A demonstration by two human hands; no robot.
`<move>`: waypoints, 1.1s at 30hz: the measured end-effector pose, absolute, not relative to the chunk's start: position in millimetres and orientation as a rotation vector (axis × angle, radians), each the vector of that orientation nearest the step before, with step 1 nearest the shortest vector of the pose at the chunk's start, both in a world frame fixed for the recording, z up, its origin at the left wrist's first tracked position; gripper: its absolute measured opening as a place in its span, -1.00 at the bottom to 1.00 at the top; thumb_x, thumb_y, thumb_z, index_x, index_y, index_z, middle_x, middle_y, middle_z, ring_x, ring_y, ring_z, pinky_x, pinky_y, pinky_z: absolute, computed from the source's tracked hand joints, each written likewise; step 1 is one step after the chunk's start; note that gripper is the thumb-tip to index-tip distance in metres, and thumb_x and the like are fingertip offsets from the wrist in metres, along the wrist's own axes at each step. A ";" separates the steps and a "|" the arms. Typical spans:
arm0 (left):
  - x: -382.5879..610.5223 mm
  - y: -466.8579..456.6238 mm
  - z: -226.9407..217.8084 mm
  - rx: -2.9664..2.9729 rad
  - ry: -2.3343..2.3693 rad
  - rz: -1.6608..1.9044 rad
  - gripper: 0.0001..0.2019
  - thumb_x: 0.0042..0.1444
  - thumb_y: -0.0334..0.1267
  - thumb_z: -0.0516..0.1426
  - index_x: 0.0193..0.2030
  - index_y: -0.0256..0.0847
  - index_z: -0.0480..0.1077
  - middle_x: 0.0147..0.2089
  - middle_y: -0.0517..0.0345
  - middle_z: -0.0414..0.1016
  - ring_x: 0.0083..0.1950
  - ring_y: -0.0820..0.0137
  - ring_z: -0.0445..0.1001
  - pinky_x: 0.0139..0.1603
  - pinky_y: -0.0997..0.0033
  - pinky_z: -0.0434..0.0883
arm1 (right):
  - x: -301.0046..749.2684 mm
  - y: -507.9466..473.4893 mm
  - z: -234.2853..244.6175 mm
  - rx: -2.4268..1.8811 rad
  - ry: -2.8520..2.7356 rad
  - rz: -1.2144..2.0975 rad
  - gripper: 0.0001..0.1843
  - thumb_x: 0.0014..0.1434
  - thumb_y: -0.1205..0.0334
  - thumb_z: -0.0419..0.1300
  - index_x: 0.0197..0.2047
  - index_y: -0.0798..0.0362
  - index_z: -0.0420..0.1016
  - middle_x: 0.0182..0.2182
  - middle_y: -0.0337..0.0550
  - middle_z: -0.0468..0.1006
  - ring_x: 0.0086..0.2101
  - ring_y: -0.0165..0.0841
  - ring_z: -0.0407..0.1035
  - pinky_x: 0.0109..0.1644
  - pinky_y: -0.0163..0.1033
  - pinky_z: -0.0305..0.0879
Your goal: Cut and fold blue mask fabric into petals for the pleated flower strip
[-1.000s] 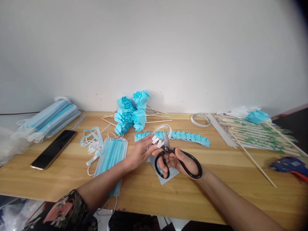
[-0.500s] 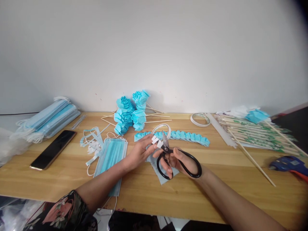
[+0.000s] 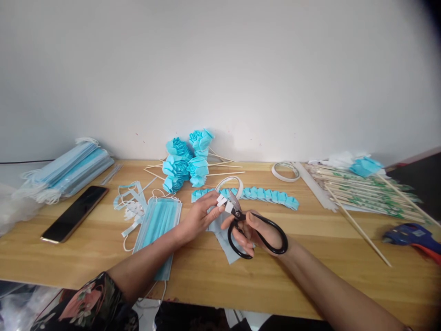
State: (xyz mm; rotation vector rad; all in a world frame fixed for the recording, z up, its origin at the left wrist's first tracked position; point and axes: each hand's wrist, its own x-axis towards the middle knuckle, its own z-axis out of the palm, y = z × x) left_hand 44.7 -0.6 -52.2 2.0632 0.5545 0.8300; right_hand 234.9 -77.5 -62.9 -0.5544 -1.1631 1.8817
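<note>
My left hand (image 3: pixel 200 214) is closed, pinching a roll of white tape (image 3: pixel 240 184), its ring rising above the fingers. Short white tape pieces (image 3: pixel 222 200) stick out at its fingertips. My right hand (image 3: pixel 255 232) is closed around black-handled scissors (image 3: pixel 238 214), fingers through the loops. The blades meet the tape beside my left fingertips; whether a strip lies between them is hard to see. Under the hands lies a pale blue fabric sheet (image 3: pixel 225 243). Just behind them stretches a row of folded blue petals (image 3: pixel 272 195), partly hidden by the roll.
Blue fabric flowers on sticks (image 3: pixel 177 165) lie at the back. To the left are a face mask (image 3: pixel 158 225), scraps (image 3: pixel 132 202), a phone (image 3: pixel 74 214) and stacked masks (image 3: pixel 76 165). To the right are another tape roll (image 3: pixel 285 172), wrapped sticks (image 3: pixel 365 188) and a blue glue gun (image 3: pixel 409 234).
The scissors have closed somewhat: the lower loop has swung right toward the other one and the blades have drawn together. My left hand keeps its hold on the tape.
</note>
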 end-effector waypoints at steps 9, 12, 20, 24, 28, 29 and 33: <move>44.7 1.1 -54.3 2.076 0.536 0.834 -0.57 0.32 0.03 -0.06 -0.31 -0.28 0.41 -0.23 -0.03 0.43 -0.15 0.29 0.38 -0.05 0.30 0.32 | 237.7 -77.8 -60.1 -0.563 -1.277 1.820 -0.43 0.30 -0.17 0.06 -0.07 0.22 0.54 -0.62 -0.35 0.28 -0.72 -0.58 0.11 -0.66 -0.42 0.05; 44.6 3.2 -57.8 2.053 0.475 0.887 -0.54 0.30 0.08 -0.06 -0.29 -0.27 0.42 -0.22 -0.05 0.43 -0.14 0.28 0.40 -0.05 0.30 0.33 | 236.1 -80.4 -52.8 -0.631 -1.416 1.774 -0.37 0.24 -0.21 0.12 -0.08 0.28 0.54 -0.63 -0.34 0.28 -0.72 -0.60 0.08 -0.66 -0.41 -0.02; 45.4 3.7 -57.7 2.056 0.570 0.878 -0.59 0.31 0.03 -0.03 -0.32 -0.27 0.42 -0.29 0.01 0.43 -0.18 0.32 0.39 -0.10 0.34 0.32 | 245.8 -77.2 -47.0 -0.620 -1.398 1.682 -0.25 0.05 -0.31 0.26 0.08 0.12 0.37 -0.53 -0.34 0.33 -0.65 -0.56 0.06 -0.58 -0.37 -0.03; 44.7 5.1 -58.3 2.055 0.601 0.911 -0.61 0.30 0.01 0.00 -0.34 -0.26 0.42 -0.29 0.03 0.43 -0.19 0.32 0.39 -0.11 0.34 0.32 | 257.4 -71.1 -35.9 -0.722 -1.300 1.553 -0.37 0.06 -0.12 0.36 0.09 -0.01 0.31 -0.37 -0.22 0.45 -0.55 -0.46 0.22 -0.46 -0.30 0.14; 42.4 9.2 -59.9 2.061 0.609 0.947 -0.65 0.30 -0.04 0.02 -0.34 -0.25 0.42 -0.29 0.05 0.43 -0.18 0.33 0.40 -0.10 0.33 0.33 | 275.1 -79.4 -27.6 -0.896 -1.109 1.452 -0.63 0.16 0.10 0.30 0.00 -0.05 0.36 -0.26 -0.16 0.51 -0.47 -0.42 0.34 -0.36 -0.26 0.28; 42.0 10.0 -59.8 2.062 0.609 0.955 -0.66 0.30 -0.05 0.02 -0.33 -0.25 0.42 -0.29 0.05 0.43 -0.18 0.33 0.41 -0.10 0.33 0.33 | 281.7 -85.3 -27.5 -0.944 -1.087 1.448 -0.65 0.20 0.08 0.25 0.02 -0.05 0.36 -0.26 -0.14 0.53 -0.47 -0.41 0.35 -0.38 -0.26 0.30; 42.0 10.4 -59.1 2.073 0.584 0.976 -0.67 0.30 -0.06 0.03 -0.34 -0.25 0.42 -0.29 0.06 0.44 -0.20 0.34 0.41 -0.13 0.35 0.33 | 313.0 -119.0 -30.2 -1.177 -1.176 1.551 -0.49 0.25 -0.14 0.12 0.10 0.04 0.36 -0.32 -0.05 0.57 -0.50 -0.33 0.42 -0.53 -0.29 0.27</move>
